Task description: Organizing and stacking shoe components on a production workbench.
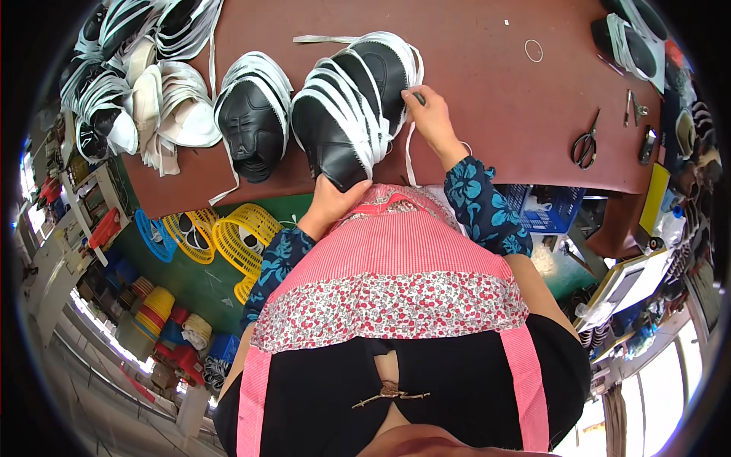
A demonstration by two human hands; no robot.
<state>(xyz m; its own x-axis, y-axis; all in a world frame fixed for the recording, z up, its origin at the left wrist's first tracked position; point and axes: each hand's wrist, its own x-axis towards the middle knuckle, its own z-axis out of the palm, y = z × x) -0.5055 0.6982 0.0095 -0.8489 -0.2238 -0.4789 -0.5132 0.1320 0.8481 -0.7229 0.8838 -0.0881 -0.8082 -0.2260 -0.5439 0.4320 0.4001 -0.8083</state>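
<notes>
A fanned-out row of black shoe uppers [324,133] with white edging lies on the brown table, its tabs overlapping. My left hand [333,202] grips the near end, thumb on top of the black upper. My right hand [434,122] is closed at the right side of the far upper [377,65]. A small dark thing shows between its thumb and fingers, too small to name. A narrow white strip [410,156] hangs down below that hand. Left of the row sits another stack of black uppers [253,126], touching nothing of mine.
Piles of black and white shoe parts [179,103] cover the table's left end. Black-handled scissors [585,145] and a small dark tool [647,145] lie at the right. More uppers [624,49] rest at the far right. Yellow baskets [247,228] and a blue crate [552,213] stand below the table edge.
</notes>
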